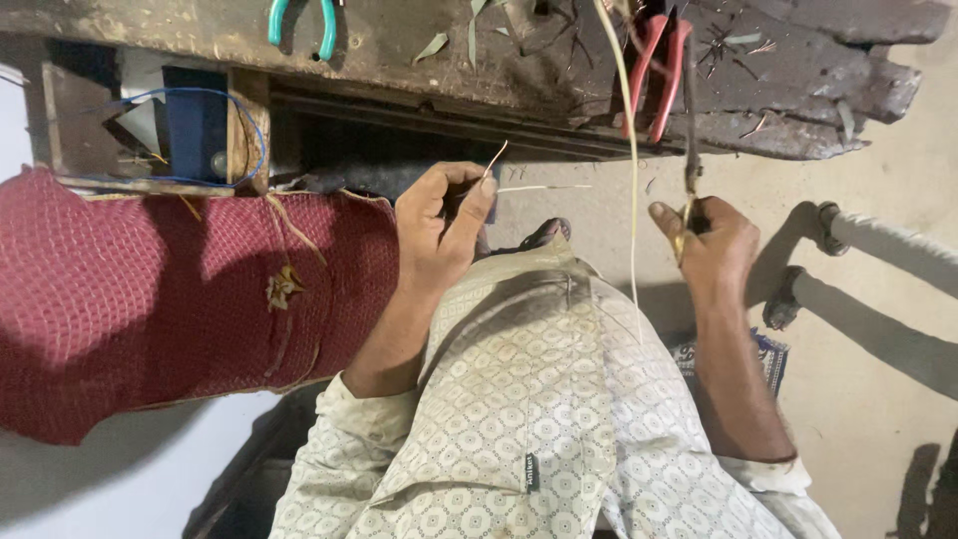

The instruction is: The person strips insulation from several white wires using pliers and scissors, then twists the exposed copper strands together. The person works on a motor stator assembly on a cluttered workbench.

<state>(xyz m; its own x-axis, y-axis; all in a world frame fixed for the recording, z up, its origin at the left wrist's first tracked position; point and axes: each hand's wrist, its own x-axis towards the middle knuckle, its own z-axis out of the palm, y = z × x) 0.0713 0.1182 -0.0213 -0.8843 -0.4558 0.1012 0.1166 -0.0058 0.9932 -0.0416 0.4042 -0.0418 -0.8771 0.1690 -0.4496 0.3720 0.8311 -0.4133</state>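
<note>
Left hand point(439, 225): fingers pinch a thin wire point(519, 186), its bare ends sticking out just past the fingertips. Wire looks light and springy; best held close to its end. Right hand point(711, 240): fingers closed around a slim dark tool point(689, 110) (tip toward the bench point(419, 45)). Both forearms extended forward, wrists level.
</note>
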